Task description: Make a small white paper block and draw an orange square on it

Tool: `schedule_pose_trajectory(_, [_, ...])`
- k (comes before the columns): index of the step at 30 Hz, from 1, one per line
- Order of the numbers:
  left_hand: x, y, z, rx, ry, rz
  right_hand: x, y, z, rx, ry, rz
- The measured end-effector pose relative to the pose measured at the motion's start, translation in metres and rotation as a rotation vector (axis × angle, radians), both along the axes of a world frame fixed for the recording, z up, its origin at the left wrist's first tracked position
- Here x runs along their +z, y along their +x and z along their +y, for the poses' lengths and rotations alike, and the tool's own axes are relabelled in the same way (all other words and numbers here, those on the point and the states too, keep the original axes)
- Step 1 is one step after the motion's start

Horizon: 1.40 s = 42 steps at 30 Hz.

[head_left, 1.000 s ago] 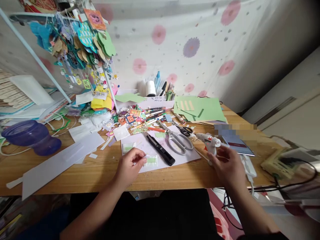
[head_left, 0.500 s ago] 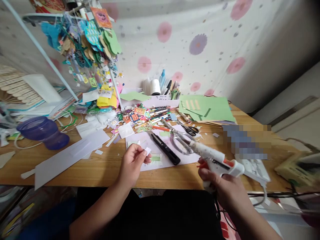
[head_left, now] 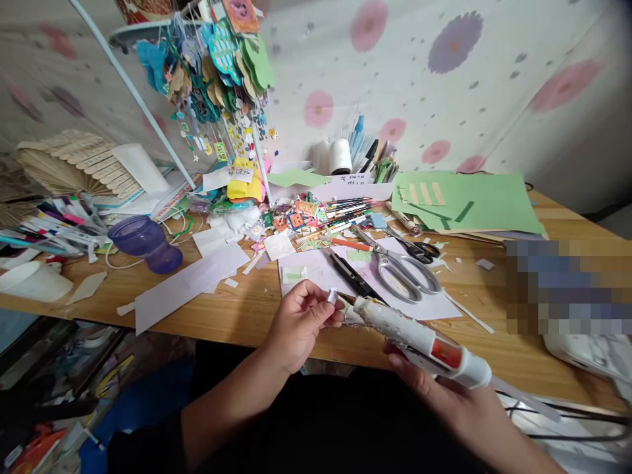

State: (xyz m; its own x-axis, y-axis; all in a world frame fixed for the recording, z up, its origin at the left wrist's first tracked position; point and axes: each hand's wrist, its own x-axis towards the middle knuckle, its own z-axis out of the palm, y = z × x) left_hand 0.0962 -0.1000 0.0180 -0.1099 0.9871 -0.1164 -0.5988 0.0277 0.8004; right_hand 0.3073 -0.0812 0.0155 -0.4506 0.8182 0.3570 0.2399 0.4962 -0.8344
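Observation:
Between the thumb and fingers of my left hand (head_left: 303,322) is a small folded piece of white paper (head_left: 334,296). My right hand (head_left: 439,388) grips a white hot glue gun (head_left: 415,332), its nozzle pointing left at the paper; whether the tip touches it I cannot tell. Just behind, a black utility knife (head_left: 353,273) lies on a white sheet (head_left: 439,306). Large silver-handled scissors (head_left: 407,273) rest on the same sheet, with black-handled scissors (head_left: 419,250) beyond them.
Paintbrushes (head_left: 345,214) and paper scraps crowd the table's middle. A purple cup (head_left: 145,243) lies at left near a long white paper strip (head_left: 190,286). Green card (head_left: 494,204) is at back right. Paper ornaments (head_left: 212,72) hang from a rack.
The glue gun has moved left, bringing its nozzle from well apart to right at the paper in my left hand. My view has turned left.

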Motion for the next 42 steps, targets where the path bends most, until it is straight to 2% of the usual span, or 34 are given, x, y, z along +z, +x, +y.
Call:
schedule_pose_trajectory(5, [-0.004,0.0,-0.001,0.014,0.021,0.023,0.001,-0.001,0.0,0.03,0.102,-0.072])
schedule_pose_trajectory(11, [-0.008,-0.006,-0.003,0.072,0.077,0.262,-0.003,-0.002,-0.001,0.02,0.166,-0.087])
schedule_pose_trajectory(17, [-0.007,-0.013,-0.005,0.18,0.178,0.532,0.001,-0.003,-0.003,0.007,0.14,-0.13])
schedule_pose_trajectory(30, [-0.006,-0.018,-0.004,0.055,0.189,0.356,0.0,-0.004,-0.004,0.006,0.092,-0.141])
schedule_pose_trajectory(42, [-0.012,-0.021,-0.003,0.134,0.193,0.392,0.005,-0.002,-0.005,0.021,0.172,-0.174])
